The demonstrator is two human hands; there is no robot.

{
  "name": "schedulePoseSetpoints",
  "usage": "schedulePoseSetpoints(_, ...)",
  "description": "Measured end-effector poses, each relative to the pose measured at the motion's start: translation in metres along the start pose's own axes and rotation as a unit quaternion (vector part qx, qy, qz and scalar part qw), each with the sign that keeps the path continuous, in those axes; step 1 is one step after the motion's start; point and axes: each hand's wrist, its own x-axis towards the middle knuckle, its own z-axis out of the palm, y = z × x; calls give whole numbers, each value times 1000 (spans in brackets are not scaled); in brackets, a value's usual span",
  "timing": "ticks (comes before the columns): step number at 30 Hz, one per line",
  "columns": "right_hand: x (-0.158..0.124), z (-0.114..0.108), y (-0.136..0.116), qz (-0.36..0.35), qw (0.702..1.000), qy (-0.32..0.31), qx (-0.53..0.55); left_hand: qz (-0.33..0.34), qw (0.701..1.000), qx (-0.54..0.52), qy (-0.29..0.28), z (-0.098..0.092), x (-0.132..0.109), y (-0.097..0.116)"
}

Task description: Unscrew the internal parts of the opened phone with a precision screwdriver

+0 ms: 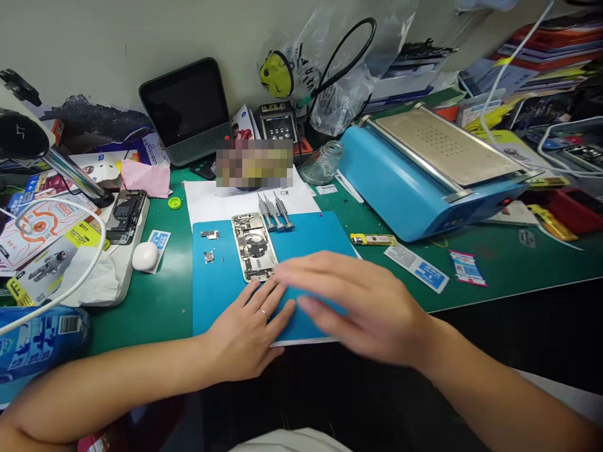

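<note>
On the blue mat (315,235) lies an opened phone (255,246), its inner parts showing. My left hand (249,333) rests flat just below the phone, fingers spread and a ring on one of them. The fingertips reach the phone's lower edge; whether they press on it I cannot tell. Over the mat to the right hovers my right hand (367,301), slightly blurred, with fingers stretched out and nothing visible in it. Three grey screwdrivers (274,213) lie beside the phone's upper right. Left of it are a small metal-shielded part (210,235) and a smaller loose part (208,257).
A blue machine with a metal plate (405,188) stands at the right. A dark-screened display (188,113) leans at the back near a glass jar (325,163). Another opened phone (125,216) and a white earbud case (145,257) lie left. A white cable (89,270) loops there.
</note>
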Motion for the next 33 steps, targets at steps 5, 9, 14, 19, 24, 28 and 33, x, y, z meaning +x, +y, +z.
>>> schedulePoseSetpoints(5,-38,20,60,182,975,19,-127,10,1000,20,-17,-1,-1,0)
schedulePoseSetpoints(9,-35,33,93,229,964,-24,-134,11,1000,25,-13,-2,-1,-1)
schedulePoseSetpoints(14,-20,47,113,246,955,-80,-143,10,1000,23,-18,-4,0,-1)
schedulePoseSetpoints(19,-26,51,119,229,968,-50,-87,13,1000,16,-24,-5,1,0)
schedulePoseSetpoints(24,-30,51,121,235,969,-38,-68,11,1000,11,-25,-3,1,-1)
schedulePoseSetpoints(28,-28,52,122,240,968,-41,-68,15,1000,16,-16,-1,1,-1)
schedulePoseSetpoints(33,-27,57,122,232,971,-17,-56,16,999,27,-14,-1,1,-1)
